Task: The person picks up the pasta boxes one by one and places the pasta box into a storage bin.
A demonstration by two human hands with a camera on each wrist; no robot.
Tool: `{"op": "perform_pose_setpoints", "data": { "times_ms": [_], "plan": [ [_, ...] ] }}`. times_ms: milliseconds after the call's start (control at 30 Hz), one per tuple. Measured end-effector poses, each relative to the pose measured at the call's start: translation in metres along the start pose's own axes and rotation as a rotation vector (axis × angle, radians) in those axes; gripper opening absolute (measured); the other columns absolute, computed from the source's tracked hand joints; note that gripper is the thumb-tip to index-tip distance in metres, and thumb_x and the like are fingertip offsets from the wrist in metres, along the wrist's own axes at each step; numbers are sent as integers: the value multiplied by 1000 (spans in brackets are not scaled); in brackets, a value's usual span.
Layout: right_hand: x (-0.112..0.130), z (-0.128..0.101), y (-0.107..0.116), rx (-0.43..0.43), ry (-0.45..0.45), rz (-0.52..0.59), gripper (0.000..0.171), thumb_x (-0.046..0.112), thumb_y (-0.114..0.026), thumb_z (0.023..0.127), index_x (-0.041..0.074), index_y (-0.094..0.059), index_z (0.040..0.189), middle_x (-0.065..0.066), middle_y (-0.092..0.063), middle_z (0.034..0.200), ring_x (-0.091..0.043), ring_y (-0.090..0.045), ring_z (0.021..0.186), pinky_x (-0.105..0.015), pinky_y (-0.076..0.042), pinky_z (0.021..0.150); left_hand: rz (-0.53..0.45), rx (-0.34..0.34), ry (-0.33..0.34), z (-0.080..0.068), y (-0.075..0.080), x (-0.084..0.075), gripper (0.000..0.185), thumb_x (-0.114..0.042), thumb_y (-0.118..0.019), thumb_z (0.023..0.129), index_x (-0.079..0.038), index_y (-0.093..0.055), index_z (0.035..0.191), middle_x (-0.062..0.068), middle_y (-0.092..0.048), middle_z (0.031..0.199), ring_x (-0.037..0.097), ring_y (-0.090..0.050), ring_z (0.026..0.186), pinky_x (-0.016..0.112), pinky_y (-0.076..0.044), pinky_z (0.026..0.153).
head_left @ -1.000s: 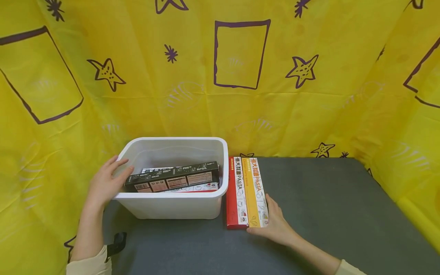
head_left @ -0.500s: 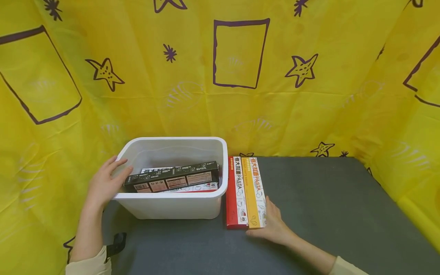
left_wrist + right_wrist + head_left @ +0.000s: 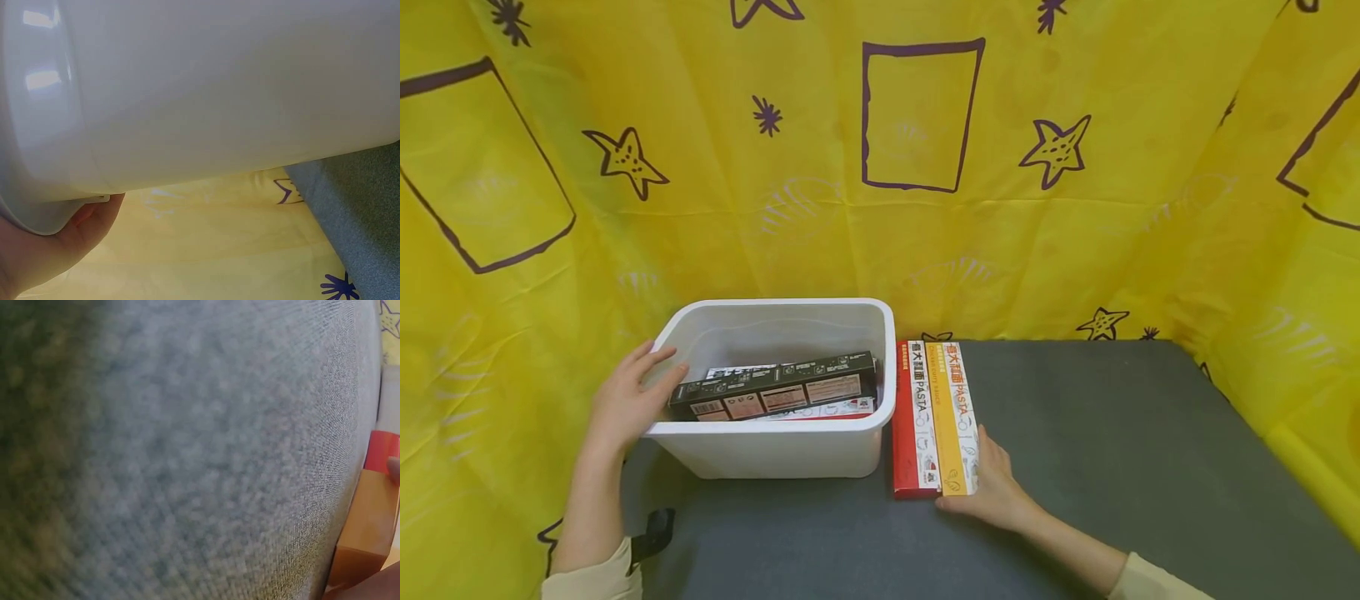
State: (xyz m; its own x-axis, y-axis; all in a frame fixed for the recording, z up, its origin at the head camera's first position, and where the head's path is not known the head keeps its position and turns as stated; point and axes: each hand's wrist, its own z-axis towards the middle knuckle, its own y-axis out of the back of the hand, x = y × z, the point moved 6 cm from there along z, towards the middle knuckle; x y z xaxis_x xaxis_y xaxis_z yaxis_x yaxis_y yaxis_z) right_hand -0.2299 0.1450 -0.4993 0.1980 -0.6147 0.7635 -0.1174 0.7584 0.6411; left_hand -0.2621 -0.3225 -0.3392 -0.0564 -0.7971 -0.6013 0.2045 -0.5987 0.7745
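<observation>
A white plastic bin (image 3: 790, 454) stands left of centre in the head view. My left hand (image 3: 625, 396) grips its left rim; the left wrist view shows part of that hand (image 3: 81, 240) curled at the lip of the bin (image 3: 219, 94). Just right of the bin, a red-and-white pasta box (image 3: 907, 458) and a yellow-and-white pasta box (image 3: 951, 433) lie side by side on the table. My right hand (image 3: 996, 487) holds the yellow box, thumb at its near end and fingers along its right side. The right wrist view catches the yellow box (image 3: 369, 519) and red box (image 3: 381, 450) at its edge.
Inside the bin a black box (image 3: 778, 387) lies slanted over white-and-red boxes (image 3: 842, 408). The dark grey table (image 3: 1090, 433) extends to the right. Yellow patterned cloth (image 3: 820, 242) hangs behind and at both sides. A black strap (image 3: 655, 533) hangs near the left sleeve.
Both hands keep their holds. The yellow pasta box and right hand have shifted very slightly left; the whole view has also drifted a little.
</observation>
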Motion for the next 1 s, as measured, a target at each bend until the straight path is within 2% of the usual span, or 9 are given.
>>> {"op": "perform_pose_setpoints", "data": {
  "times_ms": [100, 167, 267, 367, 467, 567, 700, 800, 1000],
  "plan": [
    [0, 1, 1, -17, 14, -3, 125, 46, -90, 54, -3, -21, 146, -16, -43, 133, -37, -32, 127, -58, -22, 105, 2, -1, 1, 0, 0, 1, 63, -45, -48, 100, 1, -44, 143, 26, -20, 157, 57, -18, 137, 75, -16, 101],
    [2, 2, 3, -46, 57, -4, 117, 44, -92, 53, 0, -29, 141, -7, -49, 121, -29, -41, 117, -54, -29, 100, 4, 0, 1, 0, 0, 1, 63, -45, -47, 100, 1, -45, 143, 26, -20, 157, 57, -18, 137, 75, -16, 101],
    [5, 4, 7, -90, 133, 5, 107, 40, -93, 51, 3, -37, 135, 2, -53, 108, -19, -48, 102, -45, -39, 89, 2, 2, 3, 0, 0, 1, 64, -46, -47, 100, 1, -44, 143, 26, -20, 157, 57, -17, 137, 75, -16, 101],
    [7, 3, 11, -107, 181, 36, 104, 35, -94, 51, 3, -40, 134, 4, -56, 103, -14, -52, 92, -37, -44, 81, 3, 3, 6, 0, 0, 2, 64, -46, -47, 100, 1, -44, 144, 26, -20, 157, 57, -17, 137, 76, -16, 100],
    [4, 2, 14, -90, 151, 92, 106, 32, -94, 54, 4, -37, 139, 2, -56, 103, -14, -55, 87, -31, -46, 76, 7, 2, 7, 0, 0, 2, 64, -46, -47, 100, 1, -44, 144, 26, -21, 156, 57, -18, 137, 76, -16, 100],
    [1, 2, 17, -68, 80, 127, 113, 31, -94, 56, 5, -31, 145, -1, -56, 106, -15, -56, 86, -29, -47, 76, 11, 0, 5, 0, 0, 2, 65, -47, -46, 100, 1, -44, 144, 27, -21, 156, 57, -18, 137, 76, -16, 100],
    [-3, -1, 21, -59, -12, 103, 121, 32, -93, 57, 2, -23, 150, -8, -54, 120, -17, -54, 93, -34, -46, 84, 11, -1, 2, 0, 0, 2, 65, -47, -46, 100, 1, -44, 143, 27, -21, 156, 57, -18, 137, 75, -16, 101],
    [-3, -3, 24, -60, -50, 85, 123, 34, -92, 58, -1, -20, 152, -14, -50, 131, -19, -52, 99, -39, -44, 90, 12, 2, 0, 0, 0, 2, 65, -47, -46, 100, 1, -44, 143, 27, -21, 156, 57, -18, 137, 76, -16, 100],
    [0, -7, 32, -71, -114, 69, 120, 34, -90, 61, 4, -19, 153, -14, -50, 136, -21, -54, 102, -41, -44, 90, 14, 2, -2, 0, 0, 1, 64, -46, -47, 100, 2, -44, 143, 27, -21, 156, 57, -18, 137, 75, -17, 100]
  ]
}}
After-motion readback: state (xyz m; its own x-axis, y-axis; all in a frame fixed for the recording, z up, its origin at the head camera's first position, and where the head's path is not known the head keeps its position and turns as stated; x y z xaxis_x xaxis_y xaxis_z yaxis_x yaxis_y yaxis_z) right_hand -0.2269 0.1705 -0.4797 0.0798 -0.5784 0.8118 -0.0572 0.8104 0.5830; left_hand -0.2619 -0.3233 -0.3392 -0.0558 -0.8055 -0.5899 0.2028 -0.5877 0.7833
